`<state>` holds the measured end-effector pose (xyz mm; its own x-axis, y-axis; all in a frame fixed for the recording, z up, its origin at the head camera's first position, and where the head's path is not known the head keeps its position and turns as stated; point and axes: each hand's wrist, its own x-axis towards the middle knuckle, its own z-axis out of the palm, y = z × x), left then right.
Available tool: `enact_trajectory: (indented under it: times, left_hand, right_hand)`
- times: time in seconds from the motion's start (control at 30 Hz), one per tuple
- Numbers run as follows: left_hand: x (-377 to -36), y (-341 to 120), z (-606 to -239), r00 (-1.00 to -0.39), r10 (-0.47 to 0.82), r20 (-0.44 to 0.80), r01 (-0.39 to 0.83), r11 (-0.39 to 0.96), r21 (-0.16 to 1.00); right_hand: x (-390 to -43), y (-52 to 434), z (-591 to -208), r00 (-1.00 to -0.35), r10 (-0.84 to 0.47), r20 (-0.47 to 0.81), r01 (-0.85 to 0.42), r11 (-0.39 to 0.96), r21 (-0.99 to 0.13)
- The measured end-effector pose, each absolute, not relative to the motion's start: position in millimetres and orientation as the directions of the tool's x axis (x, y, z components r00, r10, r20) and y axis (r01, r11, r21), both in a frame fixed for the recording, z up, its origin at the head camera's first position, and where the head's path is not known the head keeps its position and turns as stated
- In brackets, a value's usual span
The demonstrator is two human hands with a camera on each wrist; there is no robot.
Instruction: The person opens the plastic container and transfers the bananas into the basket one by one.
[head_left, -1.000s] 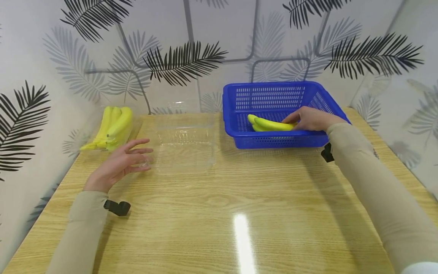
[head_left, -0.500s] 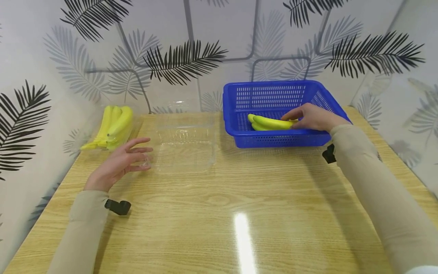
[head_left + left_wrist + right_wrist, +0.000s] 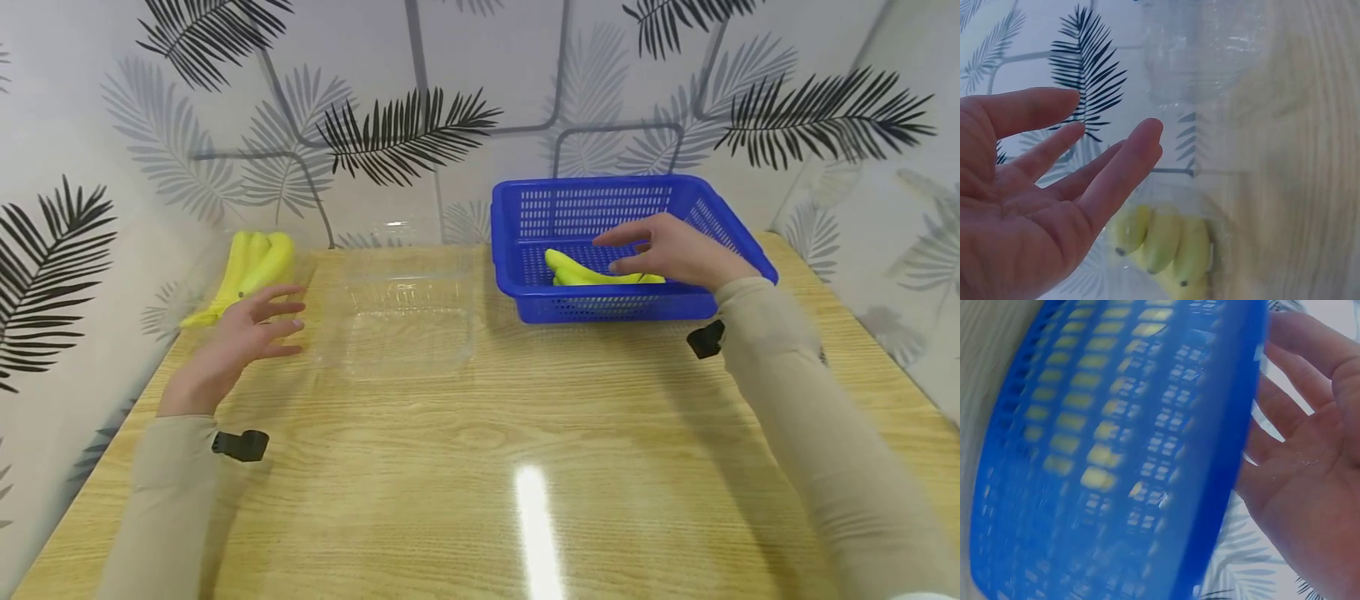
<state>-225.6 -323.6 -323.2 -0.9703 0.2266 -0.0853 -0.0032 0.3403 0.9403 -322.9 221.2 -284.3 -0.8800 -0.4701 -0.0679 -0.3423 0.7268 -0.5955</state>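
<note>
- Blue basket [image 3: 630,250] sits at the far right of the table [image 3: 480,433]; bananas [image 3: 592,271] lie inside it, just under the right hand [image 3: 675,250].
- Right hand: fingers [image 3: 622,235] straight and a little spread above the bananas, gripping nothing. The right wrist view shows an open palm [image 3: 1310,469] beyond the basket wall [image 3: 1147,456].
- To lift that bunch well, I judge the fingers should curl round its thick middle or stem end, not the tips, and raise it clear of the basket rim before moving sideways.
- Clear tray [image 3: 401,321] lies left of the basket, near the table's middle; its thin walls look easy to dent or shove.
- Left hand [image 3: 240,333]: open, fingers [image 3: 1116,169] loosely spread, holding nothing. It hovers left of the tray.
- Second banana bunch [image 3: 247,271] lies at the far left, just beyond the left hand, seemingly in clear wrap [image 3: 1166,244].
</note>
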Motion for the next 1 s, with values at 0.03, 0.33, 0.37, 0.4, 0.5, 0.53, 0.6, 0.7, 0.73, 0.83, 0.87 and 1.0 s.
enact_trajectory:
  times: [0.03, 0.33, 0.37, 0.4, 0.5, 0.53, 0.6, 0.7, 0.73, 0.83, 0.87, 1.0]
  left_hand:
    - [-224.9, -326.1, -320.8, -0.974, 0.214, -0.073, 0.006, 0.346, 0.938]
    - [-217.7, -349.5, -299.5, -0.995, 0.098, -0.008, 0.037, 0.446, 0.894]
    - [-216.4, -352.0, -297.2, -0.997, 0.080, -0.006, 0.032, 0.466, 0.884]
    - [-215.2, -354.2, -295.0, -0.998, 0.063, 0.001, 0.031, 0.489, 0.872]
    - [-213.6, -360.3, -289.9, -1.000, 0.000, 0.027, 0.023, 0.553, 0.833]
    - [-213.4, -362.0, -288.8, -0.999, -0.021, 0.035, 0.016, 0.570, 0.821]
    - [-214.2, -364.9, -287.7, -0.997, -0.061, 0.055, 0.008, 0.593, 0.805]
    - [-216.0, -369.3, -289.8, -0.991, -0.114, 0.070, -0.014, 0.609, 0.793]
    - [-216.7, -370.9, -291.1, -0.989, -0.131, 0.074, -0.022, 0.612, 0.790]
    - [-218.4, -376.8, -296.6, -0.978, -0.186, 0.098, -0.040, 0.621, 0.783]
    - [-218.8, -379.5, -298.5, -0.973, -0.207, 0.104, -0.049, 0.622, 0.781]
    - [-221.9, -390.7, -305.6, -0.948, -0.300, 0.105, -0.103, 0.604, 0.791]
  right_hand:
    - [-322.3, 217.4, -283.6, -0.879, -0.474, -0.054, -0.349, 0.715, -0.606]
    - [-311.5, 163.8, -278.0, -0.834, -0.544, 0.092, -0.428, 0.533, -0.730]
    - [-309.9, 155.7, -277.4, -0.828, -0.551, 0.109, -0.439, 0.514, -0.737]
    - [-307.9, 147.8, -276.8, -0.822, -0.557, 0.120, -0.444, 0.494, -0.747]
    - [-300.9, 123.4, -277.3, -0.800, -0.579, 0.157, -0.468, 0.440, -0.766]
    - [-298.2, 115.0, -278.4, -0.793, -0.584, 0.171, -0.477, 0.421, -0.772]
    - [-292.7, 98.4, -282.2, -0.776, -0.601, 0.194, -0.492, 0.383, -0.782]
    - [-286.3, 71.3, -290.6, -0.737, -0.638, 0.224, -0.523, 0.329, -0.786]
    - [-285.3, 62.4, -293.6, -0.723, -0.653, 0.228, -0.534, 0.317, -0.783]
    - [-284.0, 37.4, -301.0, -0.681, -0.694, 0.234, -0.560, 0.288, -0.777]
    - [-283.7, 29.9, -302.6, -0.673, -0.702, 0.233, -0.560, 0.278, -0.780]
    - [-278.9, 2.1, -304.9, -0.662, -0.709, 0.242, -0.544, 0.232, -0.806]
